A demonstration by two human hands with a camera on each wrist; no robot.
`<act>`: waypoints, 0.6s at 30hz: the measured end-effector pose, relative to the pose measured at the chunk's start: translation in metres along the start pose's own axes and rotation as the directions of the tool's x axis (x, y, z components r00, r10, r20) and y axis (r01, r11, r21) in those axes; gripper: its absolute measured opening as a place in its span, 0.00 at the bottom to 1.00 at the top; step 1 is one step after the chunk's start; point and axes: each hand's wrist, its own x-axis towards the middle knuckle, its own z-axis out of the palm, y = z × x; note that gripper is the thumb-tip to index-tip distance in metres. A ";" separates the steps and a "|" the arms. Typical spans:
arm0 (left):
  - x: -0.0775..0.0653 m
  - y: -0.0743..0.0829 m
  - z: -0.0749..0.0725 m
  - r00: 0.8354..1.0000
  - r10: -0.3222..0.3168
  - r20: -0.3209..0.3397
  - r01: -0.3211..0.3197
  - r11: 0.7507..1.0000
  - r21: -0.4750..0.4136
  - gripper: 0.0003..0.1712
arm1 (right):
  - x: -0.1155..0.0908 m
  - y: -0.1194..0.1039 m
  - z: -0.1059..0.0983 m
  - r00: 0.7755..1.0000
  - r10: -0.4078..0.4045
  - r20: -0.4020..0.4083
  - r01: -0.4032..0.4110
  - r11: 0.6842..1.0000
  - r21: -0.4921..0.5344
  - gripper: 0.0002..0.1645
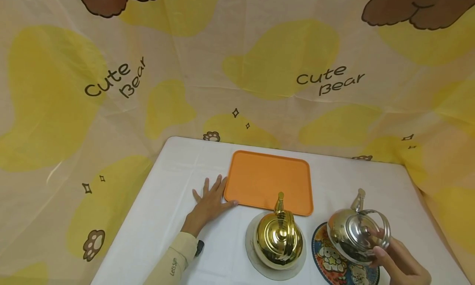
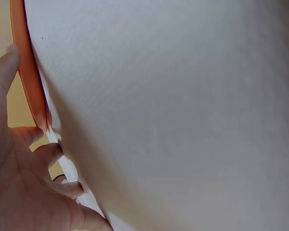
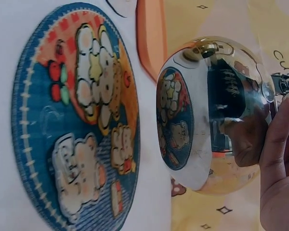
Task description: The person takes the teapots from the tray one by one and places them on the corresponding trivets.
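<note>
My right hand (image 1: pixel 402 260) grips the looped handle of a shiny silver teapot (image 1: pixel 345 235). In the right wrist view the teapot (image 3: pixel 221 130) hangs clear of a round cartoon-bear mat (image 3: pixel 43 130), its side mirroring the mat and the hand. My left hand (image 1: pixel 209 204) lies with fingers spread at the left edge of an orange rectangular tray (image 1: pixel 269 180). Its thumb and a finger touch the rim, which shows as an orange band (image 2: pixel 26 67) in the left wrist view. Between the hands stands a gold teapot (image 1: pixel 274 243), its spout reaching over the tray's near edge.
A pale round mat (image 1: pixel 250 239) lies under the gold teapot. White cloth covers the table (image 1: pixel 167 182), whose far edge meets a yellow-and-beige curtain (image 1: pixel 259 83) printed with bears. The cartoon mat (image 1: pixel 320 252) is right of the gold teapot.
</note>
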 end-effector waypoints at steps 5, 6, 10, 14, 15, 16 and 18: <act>0.000 0.000 0.000 1.000 0.002 -0.004 -0.002 1.000 0.003 0.58 | -0.005 0.006 -0.019 0.986 0.001 0.166 0.036 0.976 -0.215 0.24; 0.000 0.000 0.000 1.000 0.003 -0.006 -0.003 1.000 0.003 0.58 | -0.005 0.007 -0.022 0.982 0.003 0.190 0.044 0.968 -0.246 0.24; 0.000 0.000 0.000 1.000 0.003 -0.008 -0.003 1.000 -0.001 0.58 | -0.007 0.016 -0.034 0.962 0.005 0.272 0.096 0.929 -0.356 0.26; 0.000 0.000 0.000 1.000 0.001 -0.006 -0.001 1.000 -0.002 0.58 | -0.007 0.030 -0.042 0.942 -0.033 0.334 0.169 0.907 -0.385 0.27; 0.000 0.000 0.001 1.000 0.002 -0.007 -0.002 1.000 -0.002 0.58 | -0.006 0.035 -0.045 0.932 -0.042 0.360 0.185 0.909 -0.373 0.28; 0.000 0.000 0.001 1.000 0.003 -0.006 -0.003 1.000 0.000 0.58 | -0.005 0.038 -0.047 0.920 -0.048 0.388 0.203 0.907 -0.368 0.28; 0.000 0.000 0.001 1.000 0.004 -0.007 -0.004 1.000 0.001 0.58 | -0.001 0.046 -0.054 0.884 -0.060 0.465 0.229 0.920 -0.317 0.31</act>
